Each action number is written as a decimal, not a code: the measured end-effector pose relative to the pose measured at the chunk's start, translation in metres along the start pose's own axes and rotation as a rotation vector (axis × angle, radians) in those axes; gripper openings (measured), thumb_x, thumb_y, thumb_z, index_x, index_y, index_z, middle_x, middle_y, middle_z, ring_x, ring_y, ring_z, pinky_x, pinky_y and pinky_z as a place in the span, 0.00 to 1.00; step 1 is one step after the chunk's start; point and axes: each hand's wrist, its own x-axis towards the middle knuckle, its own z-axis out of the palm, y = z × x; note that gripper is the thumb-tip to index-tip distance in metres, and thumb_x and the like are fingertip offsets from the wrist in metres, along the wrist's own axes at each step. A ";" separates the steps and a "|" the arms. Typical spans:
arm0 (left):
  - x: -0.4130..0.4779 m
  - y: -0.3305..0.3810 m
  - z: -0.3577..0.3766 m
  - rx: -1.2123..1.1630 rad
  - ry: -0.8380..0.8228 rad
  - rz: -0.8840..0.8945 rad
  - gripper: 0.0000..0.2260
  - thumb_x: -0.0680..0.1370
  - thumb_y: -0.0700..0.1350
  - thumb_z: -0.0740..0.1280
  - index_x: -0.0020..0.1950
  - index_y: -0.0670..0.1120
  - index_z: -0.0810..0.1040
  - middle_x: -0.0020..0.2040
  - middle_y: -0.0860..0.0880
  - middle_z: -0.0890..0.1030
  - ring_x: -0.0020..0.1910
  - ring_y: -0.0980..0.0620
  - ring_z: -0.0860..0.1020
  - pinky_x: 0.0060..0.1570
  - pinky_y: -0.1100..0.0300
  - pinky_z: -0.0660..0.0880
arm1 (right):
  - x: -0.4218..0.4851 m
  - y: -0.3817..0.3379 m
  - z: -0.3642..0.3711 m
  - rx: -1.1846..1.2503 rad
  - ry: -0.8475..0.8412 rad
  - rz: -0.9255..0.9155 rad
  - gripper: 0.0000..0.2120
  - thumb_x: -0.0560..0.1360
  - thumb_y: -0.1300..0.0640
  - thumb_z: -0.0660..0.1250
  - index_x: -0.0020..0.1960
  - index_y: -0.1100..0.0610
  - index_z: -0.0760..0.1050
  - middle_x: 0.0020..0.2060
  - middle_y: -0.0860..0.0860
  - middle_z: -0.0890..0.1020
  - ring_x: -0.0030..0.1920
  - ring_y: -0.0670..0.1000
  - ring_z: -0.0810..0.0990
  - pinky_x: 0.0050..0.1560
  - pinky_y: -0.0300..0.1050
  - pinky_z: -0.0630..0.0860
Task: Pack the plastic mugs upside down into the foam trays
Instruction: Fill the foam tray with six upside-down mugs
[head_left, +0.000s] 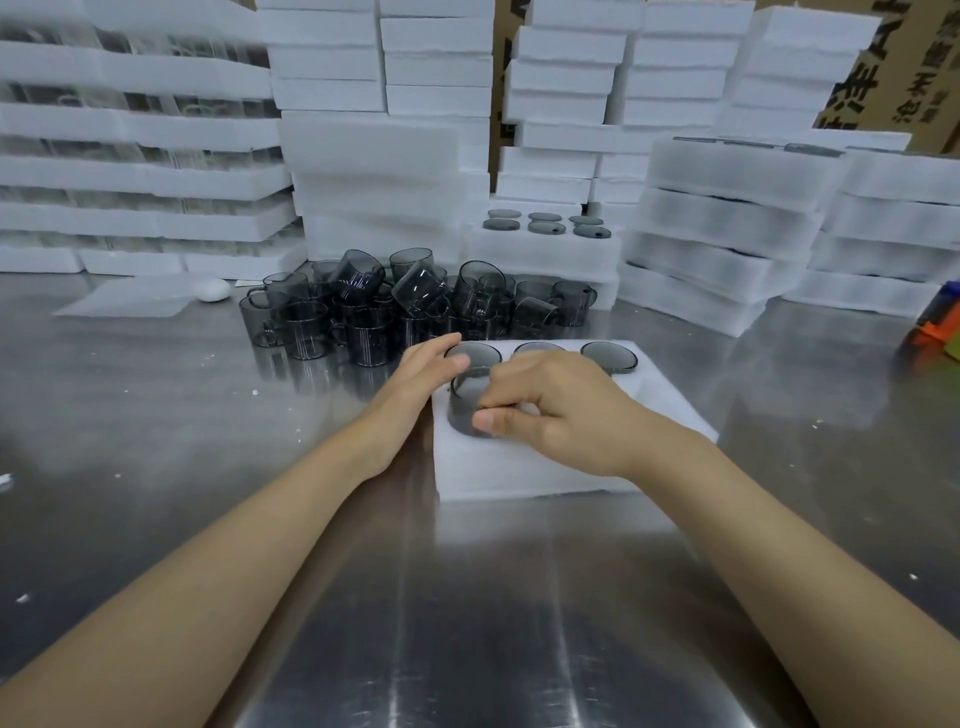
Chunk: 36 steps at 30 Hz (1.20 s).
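Mug (464, 410) pinched by right hand (563, 415) fingers (489, 422) at foam tray (519, 470); left hand (418, 382) flat (Chinese carton (896, 78) print).

Brightness: even, fairly bright indoor light from overhead.
Glare: pale vertical streaks on the steel table (493, 623), strongest toward the bottom edge.
Shadows: soft and faint beside the forearms (234, 561).
Distortion: wide-angle bowing of the foam tray stacks (130, 171) at left.
Focus: far stacks soft, whites washed out.

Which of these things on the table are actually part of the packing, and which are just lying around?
In use: foam tray, held mug, right hand, left hand, seated mugs, loose mug pile.
Lying about: white oval object, orange-and-blue item, cardboard boxes.
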 end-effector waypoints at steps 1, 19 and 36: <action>0.000 0.000 0.000 0.013 0.000 0.001 0.29 0.66 0.61 0.65 0.66 0.60 0.71 0.70 0.57 0.66 0.71 0.58 0.64 0.74 0.49 0.57 | 0.001 -0.001 0.002 -0.008 -0.033 0.006 0.10 0.77 0.55 0.66 0.39 0.56 0.80 0.28 0.39 0.67 0.35 0.41 0.68 0.40 0.46 0.68; 0.000 -0.001 -0.001 0.032 0.008 -0.024 0.33 0.67 0.53 0.67 0.72 0.56 0.67 0.73 0.57 0.64 0.73 0.56 0.62 0.74 0.50 0.58 | -0.007 0.019 -0.014 0.400 0.045 0.173 0.05 0.73 0.58 0.72 0.40 0.49 0.82 0.34 0.48 0.82 0.32 0.46 0.74 0.33 0.37 0.70; 0.009 -0.008 0.004 0.065 0.164 0.001 0.17 0.79 0.43 0.63 0.68 0.56 0.73 0.64 0.61 0.71 0.66 0.58 0.70 0.71 0.50 0.63 | -0.009 0.187 -0.001 0.148 0.598 0.673 0.08 0.74 0.70 0.65 0.49 0.63 0.80 0.48 0.58 0.80 0.39 0.47 0.75 0.44 0.41 0.70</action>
